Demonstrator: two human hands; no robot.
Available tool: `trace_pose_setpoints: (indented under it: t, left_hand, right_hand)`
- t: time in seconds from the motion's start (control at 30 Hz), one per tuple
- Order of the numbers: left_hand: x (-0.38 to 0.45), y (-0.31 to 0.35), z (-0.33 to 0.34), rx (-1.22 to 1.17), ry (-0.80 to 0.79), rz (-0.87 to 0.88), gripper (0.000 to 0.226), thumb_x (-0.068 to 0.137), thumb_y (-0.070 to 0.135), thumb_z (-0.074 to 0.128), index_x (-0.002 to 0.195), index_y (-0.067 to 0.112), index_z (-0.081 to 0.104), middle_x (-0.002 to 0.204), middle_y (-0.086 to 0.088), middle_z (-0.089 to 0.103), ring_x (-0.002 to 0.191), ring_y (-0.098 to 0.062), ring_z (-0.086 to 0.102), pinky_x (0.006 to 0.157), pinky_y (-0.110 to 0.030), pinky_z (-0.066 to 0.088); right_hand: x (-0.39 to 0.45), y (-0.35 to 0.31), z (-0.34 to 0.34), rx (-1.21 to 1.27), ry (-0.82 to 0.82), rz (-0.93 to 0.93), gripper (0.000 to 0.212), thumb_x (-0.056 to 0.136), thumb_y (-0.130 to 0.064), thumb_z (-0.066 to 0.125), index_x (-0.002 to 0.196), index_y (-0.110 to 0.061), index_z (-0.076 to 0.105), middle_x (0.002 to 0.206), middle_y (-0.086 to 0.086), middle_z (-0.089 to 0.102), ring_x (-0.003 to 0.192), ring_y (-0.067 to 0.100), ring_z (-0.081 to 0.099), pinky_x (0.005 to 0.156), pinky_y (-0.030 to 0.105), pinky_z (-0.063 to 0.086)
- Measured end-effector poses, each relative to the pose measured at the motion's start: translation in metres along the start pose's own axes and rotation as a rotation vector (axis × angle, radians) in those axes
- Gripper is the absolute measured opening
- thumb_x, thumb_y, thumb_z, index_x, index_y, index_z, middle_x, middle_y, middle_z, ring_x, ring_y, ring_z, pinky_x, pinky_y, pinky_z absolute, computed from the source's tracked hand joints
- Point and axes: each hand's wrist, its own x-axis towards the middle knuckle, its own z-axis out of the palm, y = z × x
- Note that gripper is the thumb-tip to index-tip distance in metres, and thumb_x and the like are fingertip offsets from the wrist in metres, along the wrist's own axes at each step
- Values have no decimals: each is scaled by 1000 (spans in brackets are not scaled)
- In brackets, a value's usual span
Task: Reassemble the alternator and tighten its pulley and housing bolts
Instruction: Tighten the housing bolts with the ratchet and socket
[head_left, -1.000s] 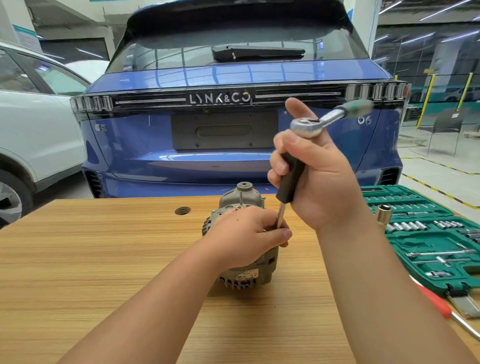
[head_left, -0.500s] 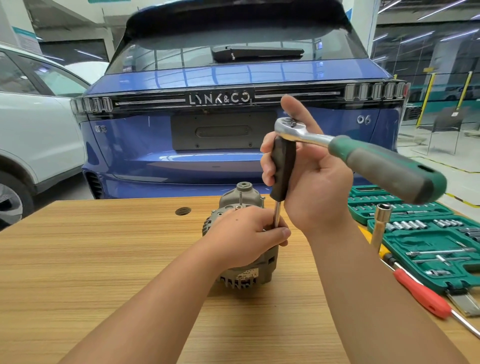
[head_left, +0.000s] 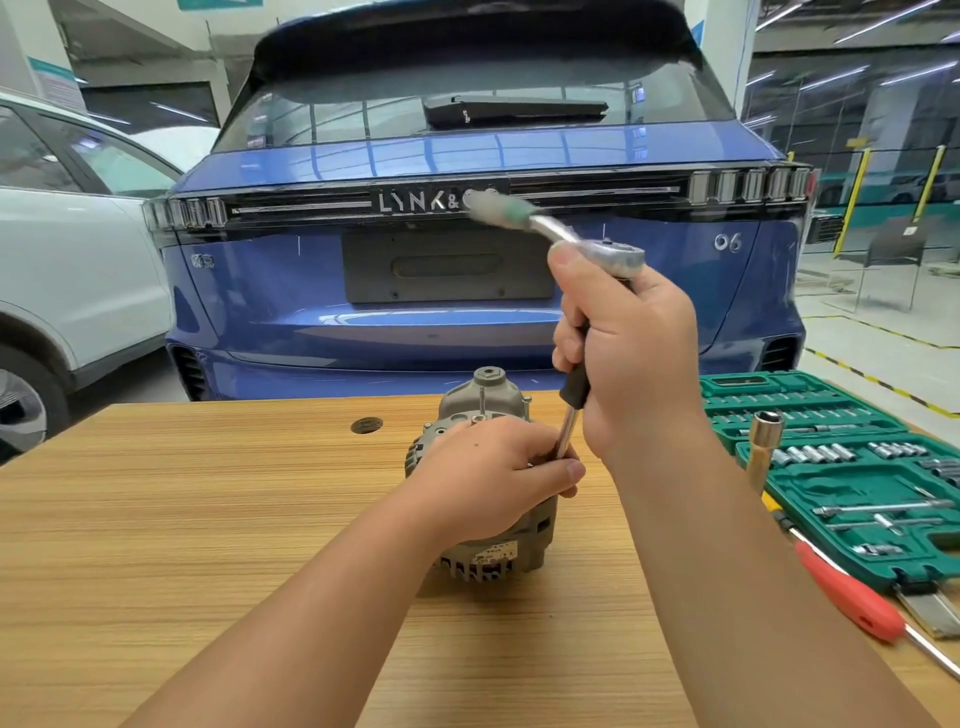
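A grey alternator stands on the wooden table. My left hand grips its top and pinches the lower end of a steel extension bar that stands upright on the housing. My right hand holds the bar's black grip just under the ratchet head. The ratchet's green handle points up and to the left, blurred by motion. The bolt under the bar is hidden by my left hand.
An open green socket case lies at the table's right edge, with a red-handled screwdriver and an upright socket tool in front of it. A dark round hole sits in the tabletop. A blue car is parked behind the table.
The ratchet handle has swung from pointing right toward me round to the far left. My right hand moved slightly right; my left hand and the alternator stayed put.
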Motion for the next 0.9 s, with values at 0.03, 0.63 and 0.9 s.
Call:
trace_pose_setpoints:
  t: [0.03, 0.63, 0.9]
  left_hand:
    - [0, 0, 0, -3, -3, -2, 23, 102, 50, 54, 83, 46, 65, 85, 40, 64, 92, 12, 56, 70, -23, 40]
    - [-1, -2, -4, -136, -26, -57, 31, 105, 55, 47, 94, 40, 72, 96, 31, 73, 99, 0, 66, 95, -43, 54]
    - [-1, -1, -3, -126, -28, -68, 29, 103, 55, 49, 88, 44, 71, 94, 31, 72, 89, -4, 68, 86, -43, 57]
  right_hand:
    - [2, -1, -3, 19, -39, 38, 14, 91, -23, 70, 78, -21, 66, 61, -2, 43, 50, 12, 36, 48, 26, 32]
    - [1, 7, -7, 209, -259, -61, 44, 98, -7, 34, 117, -28, 68, 86, 12, 57, 68, 22, 47, 58, 28, 43]
    - [-4, -2, 1, 133, -115, -5, 47, 92, -32, 63, 133, -11, 54, 74, -3, 58, 57, 14, 47, 51, 28, 39]
